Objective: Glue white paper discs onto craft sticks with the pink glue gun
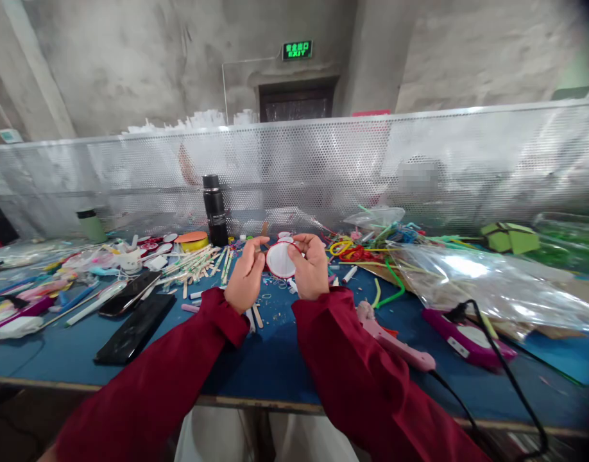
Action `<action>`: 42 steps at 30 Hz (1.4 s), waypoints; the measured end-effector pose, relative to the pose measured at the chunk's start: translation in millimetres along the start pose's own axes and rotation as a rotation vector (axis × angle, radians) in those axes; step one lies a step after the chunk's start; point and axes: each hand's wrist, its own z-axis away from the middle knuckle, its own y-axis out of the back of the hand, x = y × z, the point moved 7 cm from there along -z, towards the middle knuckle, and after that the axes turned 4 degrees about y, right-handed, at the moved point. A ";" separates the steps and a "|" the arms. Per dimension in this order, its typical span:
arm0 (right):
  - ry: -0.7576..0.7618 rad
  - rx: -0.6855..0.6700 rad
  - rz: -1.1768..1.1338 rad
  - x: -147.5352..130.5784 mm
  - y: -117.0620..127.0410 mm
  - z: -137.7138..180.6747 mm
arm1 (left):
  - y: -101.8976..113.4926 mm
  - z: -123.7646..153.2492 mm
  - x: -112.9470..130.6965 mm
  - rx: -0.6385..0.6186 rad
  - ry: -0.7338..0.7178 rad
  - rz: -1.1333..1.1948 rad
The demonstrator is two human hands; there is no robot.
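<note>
Round white disc (pixel 279 260) with a red edge is up in the middle, over the blue table (pixel 270 375). Going left to right, a green bottle (pixel 91 227), a flat black thing (pixel 135 330) and a tall black bottle (pixel 215 212) come first, then the left hand (pixel 245 274), its thumb and pointer bent by the disc's left side, but I cannot tell if they touch it. Next, the right hand (pixel 312 268) pinches the disc's right side, and past it lie a pink tool (pixel 400 345) and a purple box (pixel 462 337).
</note>
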 end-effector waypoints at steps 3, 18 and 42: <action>0.024 -0.128 0.027 2.3 -7.7 0.5 | 4.5 -2.4 0.6 -0.004 -0.002 0.160; 0.061 -0.255 0.011 -0.4 -19.3 7.7 | 13.7 -5.4 2.2 0.066 0.012 0.359; -0.075 -0.135 -0.114 12.4 -16.0 6.1 | 15.5 -17.2 -30.4 0.045 0.137 0.054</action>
